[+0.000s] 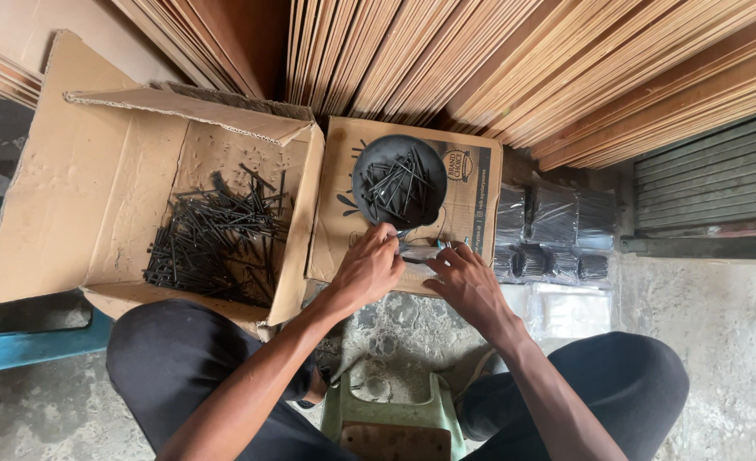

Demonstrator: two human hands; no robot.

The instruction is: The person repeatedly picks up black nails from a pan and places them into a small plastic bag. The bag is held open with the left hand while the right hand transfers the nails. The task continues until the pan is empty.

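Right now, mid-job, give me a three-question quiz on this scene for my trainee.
1. True or false: the black bowl sits on a flattened cardboard piece and holds black nails.
2. Multiple choice: where is the large loose pile of nails? A) in the open cardboard box B) on the green stool C) on the concrete floor.
3. Fill in: clear bags of nails lie beside the person's ____ hand.

Key: 1 true. 2 A. 3 right; the right hand and left hand meet over a small bundle just below the bowl.
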